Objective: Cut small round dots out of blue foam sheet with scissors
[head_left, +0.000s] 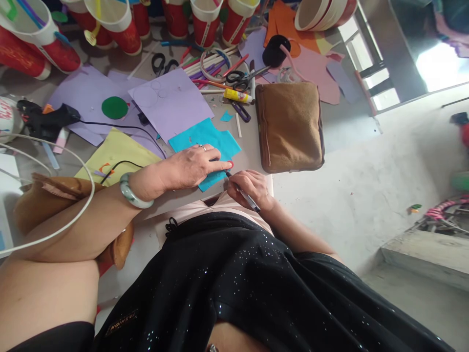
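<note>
A sheet of bright blue paper (220,140) with a cut-out edge lies at the table's near edge. My left hand (190,167) rests on it, index finger stretched out and touching a small red round piece (230,165). In my right hand (253,187) a pen (249,199) with a clear barrel is gripped, its tip beside the red piece on the blue paper. Partly under the blue sheet is a purple sheet (172,105) with circles drawn on it. The fingers of my left hand hide part of the blue paper.
A brown cushion-like case (291,127) sits to the right. Beyond are scissors (240,80), a yellow glue stick (237,95), straws and red paper cups (207,24). At left lie a black glue gun (47,120), its cord and yellow paper (120,154). A white cable (82,156) loops over my left arm.
</note>
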Tool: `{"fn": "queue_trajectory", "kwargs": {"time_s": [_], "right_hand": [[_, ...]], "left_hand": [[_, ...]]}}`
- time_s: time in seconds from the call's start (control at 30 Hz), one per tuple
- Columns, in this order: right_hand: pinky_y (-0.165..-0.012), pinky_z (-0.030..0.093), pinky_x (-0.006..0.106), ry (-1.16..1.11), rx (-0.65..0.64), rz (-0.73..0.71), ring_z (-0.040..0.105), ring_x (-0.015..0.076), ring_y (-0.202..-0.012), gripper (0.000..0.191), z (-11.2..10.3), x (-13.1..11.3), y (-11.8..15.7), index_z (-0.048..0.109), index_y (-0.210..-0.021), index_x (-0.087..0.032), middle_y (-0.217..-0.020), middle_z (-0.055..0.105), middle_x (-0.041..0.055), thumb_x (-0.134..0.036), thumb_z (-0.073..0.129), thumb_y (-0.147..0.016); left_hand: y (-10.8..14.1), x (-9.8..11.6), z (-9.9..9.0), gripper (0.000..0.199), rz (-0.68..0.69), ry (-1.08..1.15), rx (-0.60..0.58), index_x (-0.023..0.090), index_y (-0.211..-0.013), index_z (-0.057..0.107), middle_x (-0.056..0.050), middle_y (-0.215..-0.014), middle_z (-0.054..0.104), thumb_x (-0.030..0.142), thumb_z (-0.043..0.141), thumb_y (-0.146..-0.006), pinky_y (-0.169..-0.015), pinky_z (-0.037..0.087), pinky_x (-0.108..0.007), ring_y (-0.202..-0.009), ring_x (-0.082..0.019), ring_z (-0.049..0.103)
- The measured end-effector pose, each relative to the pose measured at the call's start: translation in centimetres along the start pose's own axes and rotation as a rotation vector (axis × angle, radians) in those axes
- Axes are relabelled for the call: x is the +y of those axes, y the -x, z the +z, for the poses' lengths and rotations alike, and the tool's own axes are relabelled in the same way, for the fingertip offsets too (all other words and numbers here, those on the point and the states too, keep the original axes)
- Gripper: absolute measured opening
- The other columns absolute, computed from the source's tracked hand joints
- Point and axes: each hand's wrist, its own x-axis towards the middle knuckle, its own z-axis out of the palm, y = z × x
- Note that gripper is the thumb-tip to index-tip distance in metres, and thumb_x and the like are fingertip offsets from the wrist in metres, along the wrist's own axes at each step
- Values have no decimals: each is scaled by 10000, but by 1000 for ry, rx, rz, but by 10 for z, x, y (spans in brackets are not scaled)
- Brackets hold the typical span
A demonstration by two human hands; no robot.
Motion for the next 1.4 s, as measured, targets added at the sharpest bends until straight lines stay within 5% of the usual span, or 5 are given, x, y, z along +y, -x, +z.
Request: {"fn": "queue_trajectory", "kwargs": {"time_s": [0.4,0.8,1.13,1.2,1.4], "right_hand": [[-596,510,257,-102,53,100,599,122,-575,224,-4,-2,-1,500,-1040,-273,-732,660,-54,-86,591,-955],[-561,506,266,-135,63,284,623,134,-584,91,-10,1,10,565,-974,-267,-736,684,-31,-183,601,-971],[-507,523,277,-363,160,630,651,145,-561,47,-21,22,-11,605,-944,-244,-717,671,-11,-271,597,-981],[-513,532,275,-431,91,648,654,145,-575,48,-27,32,-28,629,-942,-232,-718,672,-1,-266,612,-972],[-560,484,248,-583,-387,516,630,130,-603,41,-30,63,-90,668,-873,-178,-661,649,-16,-196,675,-909]], "left_hand": [[2,2,-1,639,-49,-89,9,309,-1503,659,-126,-1323,656,0,465,-978,-1047,505,-396,-1206,-256,648],[2,3,-3,685,-57,-127,-24,357,-1546,622,-103,-1129,656,-2,453,-987,-972,484,-404,-1002,-247,650],[4,9,-11,698,-48,-218,-34,364,-1548,605,-63,-993,655,11,498,-956,-867,470,-363,-861,-207,636],[5,11,-14,725,-72,-197,-75,384,-1573,573,-28,-892,661,25,504,-946,-798,458,-341,-779,-192,616],[6,12,-26,760,-164,25,-229,394,-1659,473,-8,-753,710,145,551,-945,-663,436,-332,-639,-216,617]]}}
